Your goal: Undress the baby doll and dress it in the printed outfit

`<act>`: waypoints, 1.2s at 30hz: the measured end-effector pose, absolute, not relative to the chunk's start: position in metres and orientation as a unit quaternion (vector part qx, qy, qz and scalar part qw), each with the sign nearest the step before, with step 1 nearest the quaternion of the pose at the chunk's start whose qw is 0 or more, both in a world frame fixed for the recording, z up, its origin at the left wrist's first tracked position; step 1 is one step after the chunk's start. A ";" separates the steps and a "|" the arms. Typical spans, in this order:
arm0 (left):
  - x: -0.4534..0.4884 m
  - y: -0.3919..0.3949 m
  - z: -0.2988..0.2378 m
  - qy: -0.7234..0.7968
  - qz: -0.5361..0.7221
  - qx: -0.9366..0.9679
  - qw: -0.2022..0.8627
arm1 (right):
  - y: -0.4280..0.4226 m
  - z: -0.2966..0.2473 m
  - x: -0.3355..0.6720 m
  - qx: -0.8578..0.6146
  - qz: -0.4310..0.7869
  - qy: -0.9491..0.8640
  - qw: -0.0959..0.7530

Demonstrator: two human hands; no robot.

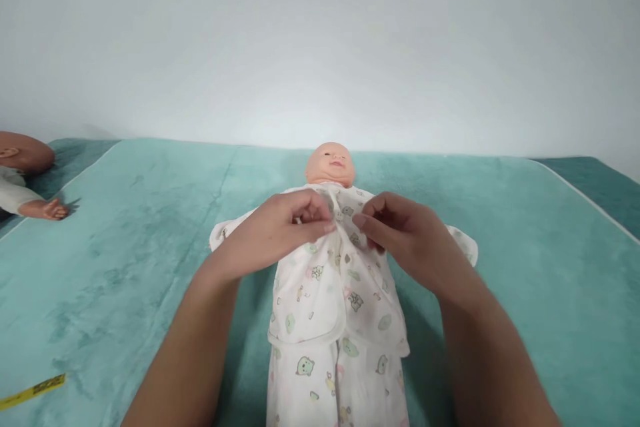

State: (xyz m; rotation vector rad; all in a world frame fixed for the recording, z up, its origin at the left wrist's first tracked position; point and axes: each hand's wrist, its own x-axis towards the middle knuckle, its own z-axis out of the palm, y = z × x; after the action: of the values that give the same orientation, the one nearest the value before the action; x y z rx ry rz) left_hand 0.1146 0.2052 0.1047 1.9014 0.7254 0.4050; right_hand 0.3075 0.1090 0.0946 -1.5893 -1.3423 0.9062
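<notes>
A baby doll (331, 163) lies on its back in the middle of a teal mat (125, 247), head away from me. It wears a white printed top (320, 293) and matching trousers (330, 380). My left hand (280, 227) pinches the left front edge of the top at the doll's chest, fingers closed on the cloth. My right hand (400, 230) pinches the opposite edge, fingers closed on it too. The two hands almost meet just below the doll's neck.
A second doll (23, 173) lies at the far left edge, only its head and one hand showing. A yellow strip (33, 390) lies on the mat at the lower left. A white wall (320, 47) rises behind the mat.
</notes>
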 end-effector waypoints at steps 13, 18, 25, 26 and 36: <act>0.116 0.183 0.108 0.243 0.080 0.914 0.316 | 0.088 0.100 0.283 -0.693 0.223 -0.664 0.171; 0.113 0.181 0.110 0.249 0.061 0.919 0.299 | 0.088 0.103 0.297 -0.675 0.289 -0.653 0.187; 0.114 0.181 0.114 0.238 0.068 0.918 0.309 | 0.092 0.108 0.312 -0.588 0.437 -0.634 0.247; 0.112 0.181 0.113 0.235 0.074 0.911 0.331 | 0.093 0.106 0.313 -0.577 0.455 -0.628 0.255; 0.091 0.169 0.069 0.249 0.207 0.744 0.584 | 0.081 0.063 0.291 -0.557 0.478 -0.504 0.455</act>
State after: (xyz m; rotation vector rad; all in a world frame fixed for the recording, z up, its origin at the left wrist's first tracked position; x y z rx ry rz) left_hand 0.0906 0.1692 0.0687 1.7367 0.5822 0.4837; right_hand 0.2910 0.0812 0.0626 -1.3748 -1.2444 1.1782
